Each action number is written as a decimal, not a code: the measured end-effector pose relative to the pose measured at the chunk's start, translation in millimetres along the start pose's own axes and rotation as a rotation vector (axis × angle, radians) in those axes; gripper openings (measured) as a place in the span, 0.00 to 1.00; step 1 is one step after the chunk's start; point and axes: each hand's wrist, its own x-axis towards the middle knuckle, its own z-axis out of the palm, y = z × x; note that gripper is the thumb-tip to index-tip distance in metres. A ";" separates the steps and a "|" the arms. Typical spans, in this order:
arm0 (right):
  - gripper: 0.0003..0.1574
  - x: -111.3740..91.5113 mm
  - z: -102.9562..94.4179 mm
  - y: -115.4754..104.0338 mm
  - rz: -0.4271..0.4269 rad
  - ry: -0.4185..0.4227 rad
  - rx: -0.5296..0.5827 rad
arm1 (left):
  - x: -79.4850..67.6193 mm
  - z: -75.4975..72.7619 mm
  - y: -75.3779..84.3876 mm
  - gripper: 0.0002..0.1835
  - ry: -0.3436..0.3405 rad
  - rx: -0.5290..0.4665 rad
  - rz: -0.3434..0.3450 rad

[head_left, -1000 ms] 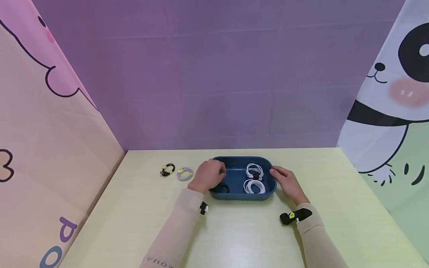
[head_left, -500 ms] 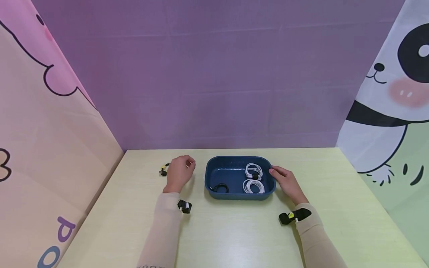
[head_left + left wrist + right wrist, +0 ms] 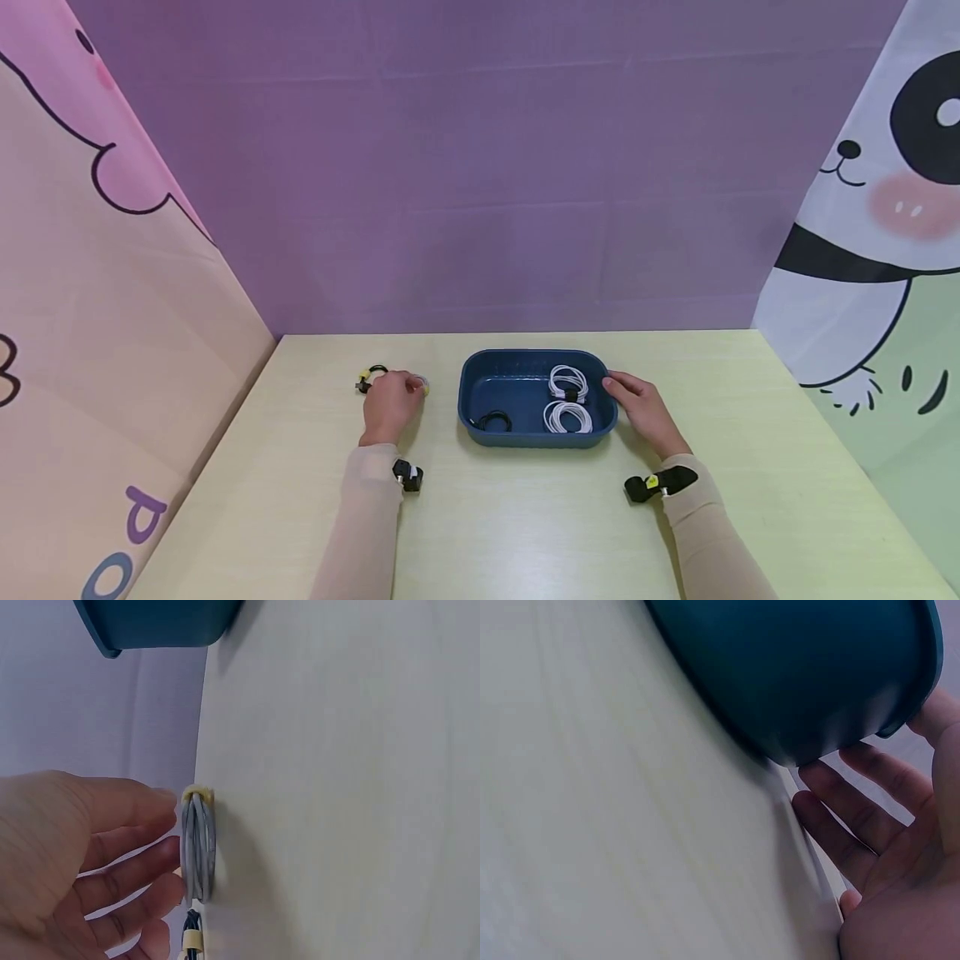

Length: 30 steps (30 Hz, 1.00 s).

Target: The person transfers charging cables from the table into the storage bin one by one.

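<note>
One grey cable coil (image 3: 198,851) just under the left grip (image 3: 392,408), loosely parted; one black coil (image 3: 363,387) to its left; right grip (image 3: 648,414), fingers extended, touches the blue tray (image 3: 525,440), counter (image 3: 517,517) spanning between!

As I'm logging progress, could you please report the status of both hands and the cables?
Left hand at grey yellow-tied cable coil, contact unclear. Right hand grips blue tray by its rim. Black yellow-tied cable coil close beside grey one.
</note>
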 end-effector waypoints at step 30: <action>0.38 -0.9 -0.1 -2.3 0.024 -0.003 0.016 | -7.5 1.0 2.3 0.10 -0.125 -0.033 -0.092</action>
